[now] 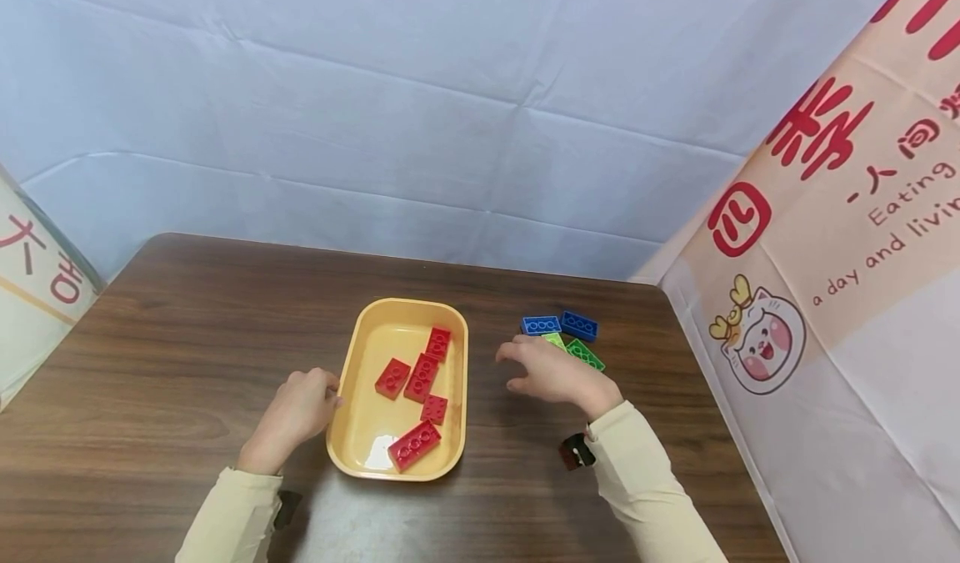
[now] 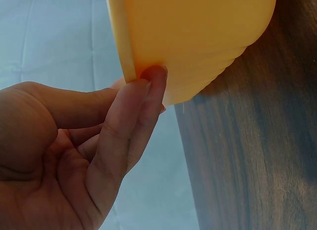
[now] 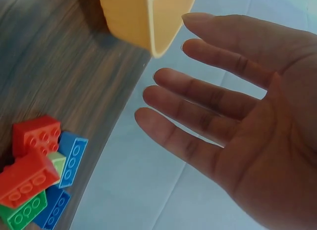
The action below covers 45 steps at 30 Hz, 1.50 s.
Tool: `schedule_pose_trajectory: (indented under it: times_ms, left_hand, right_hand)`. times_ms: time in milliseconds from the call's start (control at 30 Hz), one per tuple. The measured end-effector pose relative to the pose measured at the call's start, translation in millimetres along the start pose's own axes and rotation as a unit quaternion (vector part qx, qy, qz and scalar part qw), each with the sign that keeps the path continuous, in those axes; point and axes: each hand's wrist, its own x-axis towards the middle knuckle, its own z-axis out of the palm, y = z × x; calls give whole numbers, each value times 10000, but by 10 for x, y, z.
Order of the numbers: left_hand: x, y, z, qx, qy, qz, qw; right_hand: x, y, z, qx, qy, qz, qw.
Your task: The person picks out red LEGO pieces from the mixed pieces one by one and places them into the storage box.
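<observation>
A yellow plastic tray holds several red toy bricks. At its left side, my left hand pinches the rim; the left wrist view shows the fingertips under the tray's lip. My right hand holds nothing and hovers to the right of the tray, its fingers spread and slightly bent. Beneath and beyond it lies a pile with blue bricks, a green brick and a light green brick. Red bricks in that pile show in the right wrist view, hidden by the hand from the head.
The dark wood-grain table runs back to a pale blue cloth. A printed banner hangs along the right side, and another printed cloth stands at the left. Dark wrist devices sit below both wrists.
</observation>
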Motion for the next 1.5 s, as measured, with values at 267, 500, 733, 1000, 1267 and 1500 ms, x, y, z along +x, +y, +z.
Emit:
schedule_pose_trajectory:
  times_ms: [267, 500, 733, 1000, 1267, 1500]
  left_hand:
    - [-3, -5, -4, -29, -28, -35, 10000]
    - [-10, -9, -4, -32, -40, -47, 10000]
    - [-13, -6, -6, -24, -56, -66, 10000]
    - [-7, -3, -1, -34, -56, -56, 10000]
    - [-6, -7, 1, -16, -51, -43, 10000]
    - [-8, 0, -4, -8, -45, -58, 10000]
  right_hand:
    - [-45, 179, -16, 155, 131, 77, 9998]
    - [-92, 393, -26, 267, 304, 107, 9991]
    - [-133, 626, -1, 382, 458, 329, 9977]
    - [-167, 795, 15, 446, 462, 563, 9963]
    - [-157, 913, 44, 512, 423, 654, 9956]
    - [-114, 1013, 92, 511, 354, 743, 9953]
